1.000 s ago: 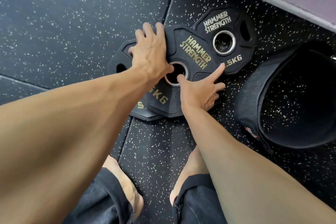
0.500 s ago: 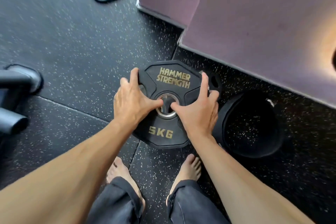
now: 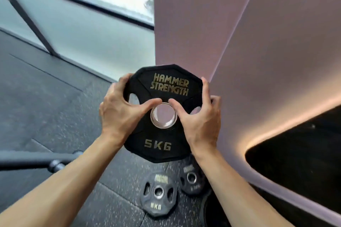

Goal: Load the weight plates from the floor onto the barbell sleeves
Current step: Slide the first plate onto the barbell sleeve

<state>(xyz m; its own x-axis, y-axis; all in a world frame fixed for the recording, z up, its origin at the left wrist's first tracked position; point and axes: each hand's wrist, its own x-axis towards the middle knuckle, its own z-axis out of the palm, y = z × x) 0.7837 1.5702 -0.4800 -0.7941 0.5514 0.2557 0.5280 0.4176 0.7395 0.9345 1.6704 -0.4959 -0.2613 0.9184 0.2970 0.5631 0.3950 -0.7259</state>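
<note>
Head view shows both hands carrying a black weight plate (image 3: 163,114) up in the air in front of the chest, its face turned toward the camera and well clear of the floor (image 3: 46,101). The left hand (image 3: 120,110) clamps the plate's left edge, fingers curled over the rim and thumb pressed flat beside the centre hole; the right hand (image 3: 200,116) mirrors it on the right edge, thumb near the hole, fingers wrapped behind. The plate is a many-sided disc with a matte rubbery coating, gold "HAMMER STRENGTH" and "5KG" lettering, cut-out grip slots on either side and a shiny steel ring (image 3: 163,115) lining the bore. At the marked weight it should feel solid but manageable, fully rigid, and the coating probably gives decent friction; the flat edges or the slots look like the surest holds, keeping fingers clear of the bore when it slides on. Two smaller plates (image 3: 159,194) of the same make lie flat on the speckled rubber floor below, close together, the farther one (image 3: 191,178) partly hidden by the right forearm. A dark bar (image 3: 36,158) crosses the lower left, blurred, and whether it is the barbell I cannot tell. A smooth mauve wall (image 3: 258,42) rises behind.
</note>
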